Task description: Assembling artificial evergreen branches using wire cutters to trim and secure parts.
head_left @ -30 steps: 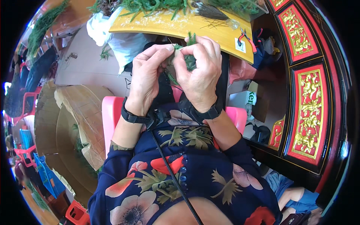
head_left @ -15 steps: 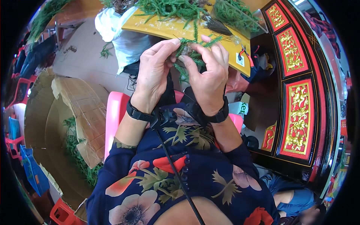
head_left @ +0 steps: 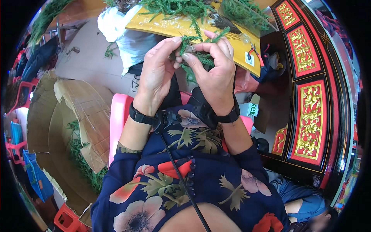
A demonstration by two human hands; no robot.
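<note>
Above my lap, at the near edge of the yellow table (head_left: 148, 22), both hands are closed on a green artificial pine sprig (head_left: 205, 59). Its needle-covered branches spread out between and beyond my fingers. My left hand (head_left: 154, 73) pinches it from the left, thumb and fingertips at its centre. My right hand (head_left: 218, 73) grips the right side, thumb against the middle and fingers curled round the branches. A small brownish part (head_left: 189, 49) shows between the thumbs; its kind cannot be made out.
More green sprigs (head_left: 176, 9) lie heaped on the table, beside a clear bin (head_left: 266, 24), dark thin wires (head_left: 224, 26) and red-handled pliers (head_left: 252, 50). A white bag (head_left: 135, 50) hangs left. Left stands a torn cardboard box (head_left: 87, 112); right, a carved red-and-gold cabinet (head_left: 309, 120). Another person (head_left: 299, 197) is lower right.
My fingers have shifted slightly on the sprig, and its branches have tilted a little. Both hands still hold it in nearly the same place.
</note>
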